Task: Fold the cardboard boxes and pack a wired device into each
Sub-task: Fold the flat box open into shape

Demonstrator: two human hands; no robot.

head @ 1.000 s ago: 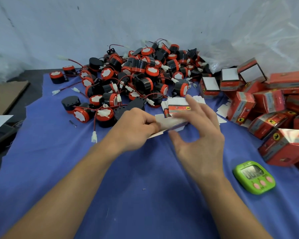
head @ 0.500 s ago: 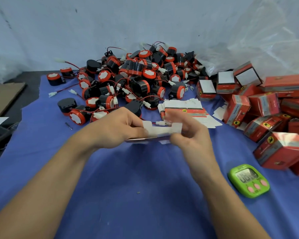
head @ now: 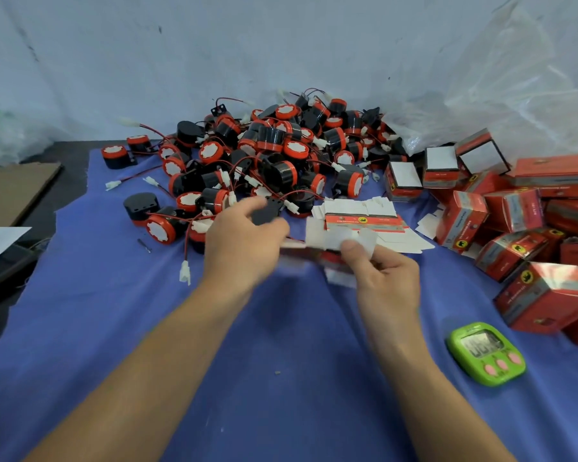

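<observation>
Here, a flattened carton point(head: 327, 240) of thin card, white inside and red-printed outside, is held up and to the left of the green timer point(head: 486, 353). The right hand point(head: 386, 278), the one nearer the timer, pinches the carton's right end, with the thumb flat on the white face and the other fingers curled beneath. The left hand point(head: 244, 241), farther left of the timer, sits at the carton's other end with fingers loosely curled. Motion blur hides whether they actually grip it.

The timer is a rounded, glossy plastic oblong with a grey screen and three pink buttons, lying on a soft blue cloth point(head: 281, 411). Beyond it and to its left is a heap of wired devices point(head: 274, 151). These are squat black cylinders with orange-red rims, white scalloped faces and thin red and black leads ending in white plugs. Between that heap and the timer lies a stack of flat cartons point(head: 361, 218). Behind and right of the timer are folded boxes point(head: 514, 211), glossy red cubes, some showing a white face. Crinkled clear plastic sheeting point(head: 514, 95) rises far behind the timer.
</observation>
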